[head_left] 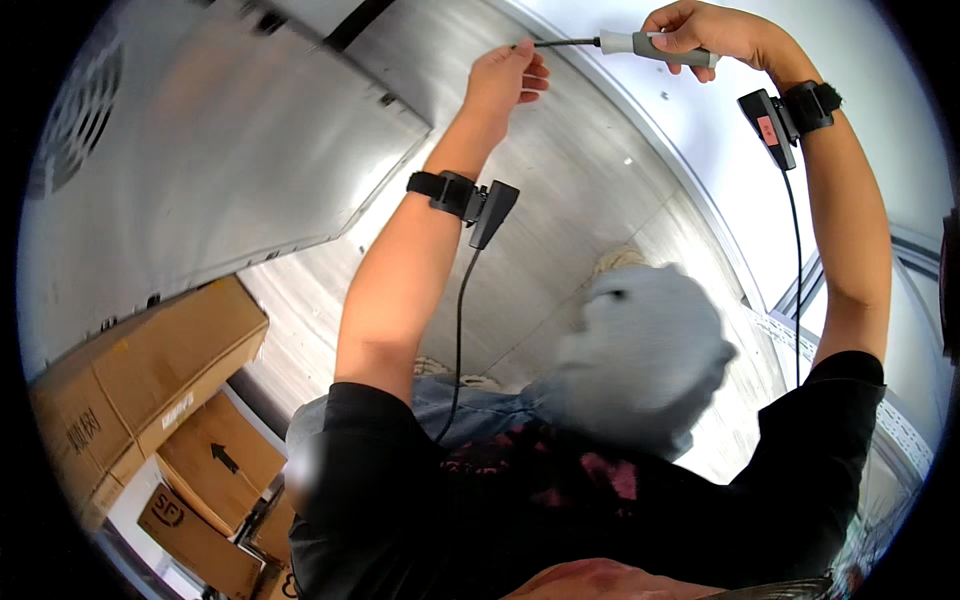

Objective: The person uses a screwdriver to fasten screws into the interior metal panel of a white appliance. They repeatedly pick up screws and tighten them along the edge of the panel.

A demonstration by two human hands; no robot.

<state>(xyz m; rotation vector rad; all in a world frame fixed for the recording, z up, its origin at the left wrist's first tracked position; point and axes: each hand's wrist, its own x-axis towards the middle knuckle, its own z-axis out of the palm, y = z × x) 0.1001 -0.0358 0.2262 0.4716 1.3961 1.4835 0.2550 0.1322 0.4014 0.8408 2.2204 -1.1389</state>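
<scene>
A screwdriver (618, 43) with a grey handle and a thin dark shaft lies level across the top of the head view. My right hand (715, 35) is wrapped round its handle. At the shaft's far end, the thumb and forefinger of my left hand (508, 80) pinch the tip, with the other fingers loosely curled. Whether a small part sits between those fingertips is hidden. Both arms are stretched out ahead of me, and each wrist carries a strapped black device (492, 214) with a cable.
A large grey metal cabinet (250, 130) with vent slots fills the upper left. Cardboard boxes (170, 360) are stacked below it. Along the right runs a white panel (690, 120) with a raised edge. My blurred, jeans-clad knee (640, 350) is over the wood-look floor (545, 230).
</scene>
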